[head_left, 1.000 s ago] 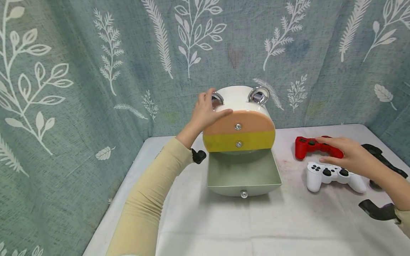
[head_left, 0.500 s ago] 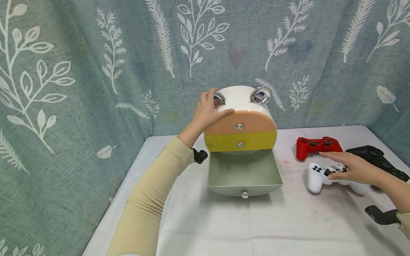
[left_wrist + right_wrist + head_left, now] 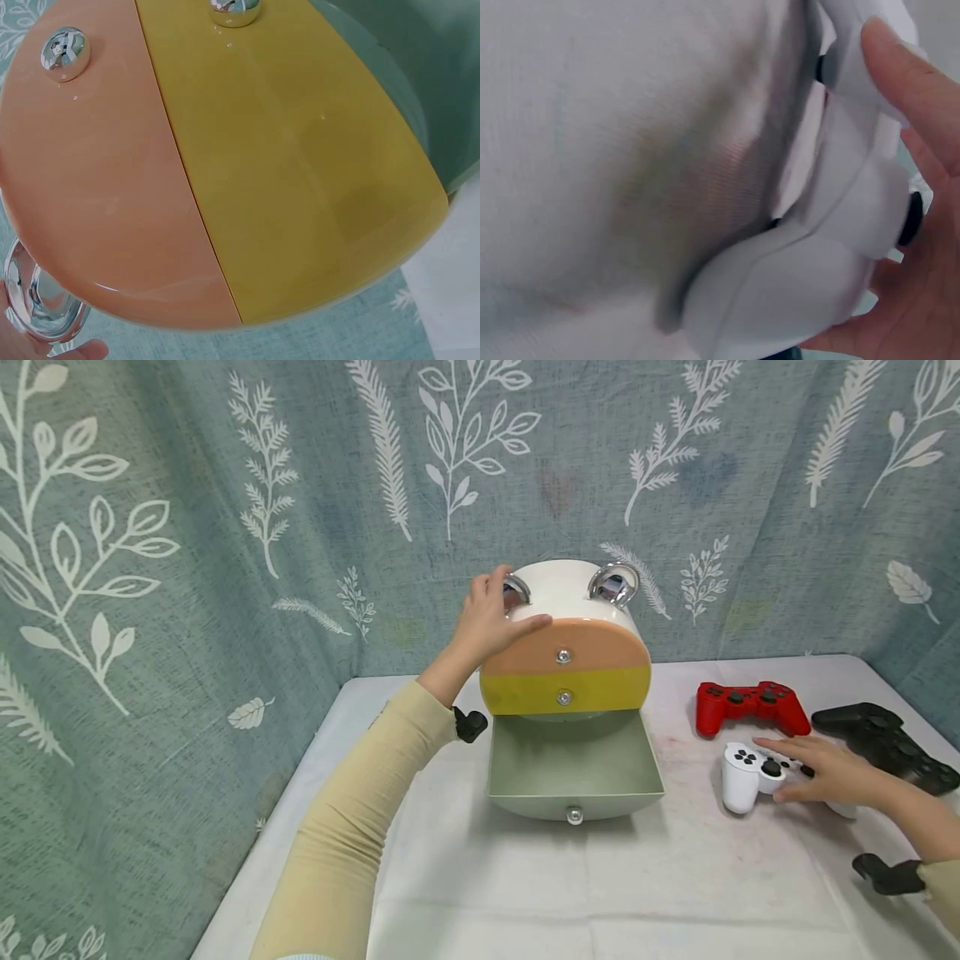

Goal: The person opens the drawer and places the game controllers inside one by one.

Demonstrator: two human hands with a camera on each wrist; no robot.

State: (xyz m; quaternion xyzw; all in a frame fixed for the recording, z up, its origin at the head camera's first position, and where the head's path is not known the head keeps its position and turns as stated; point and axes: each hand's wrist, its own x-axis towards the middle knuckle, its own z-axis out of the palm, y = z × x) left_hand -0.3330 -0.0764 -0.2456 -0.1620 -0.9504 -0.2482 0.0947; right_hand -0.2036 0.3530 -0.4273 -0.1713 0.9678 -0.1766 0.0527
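Observation:
My left hand holds the upper left of a small round drawer cabinet, fingers at its left chrome ring and thumb along the top front edge. Its orange and yellow drawer fronts are closed, each with a round metal knob. Below them the pale green drawer is pulled out, with nothing inside. At the right, my right hand grips the middle of a white game controller, fingers over the far side and thumb at the near side. The hand covers much of the controller.
A red game controller lies just behind the white one. A black game controller is to the right, partly behind my right hand. All stand on a white-covered table with a leaf-patterned curtain behind.
My right hand has come down from above the red and white controllers onto the white one. The left hand keeps its place on the cabinet.

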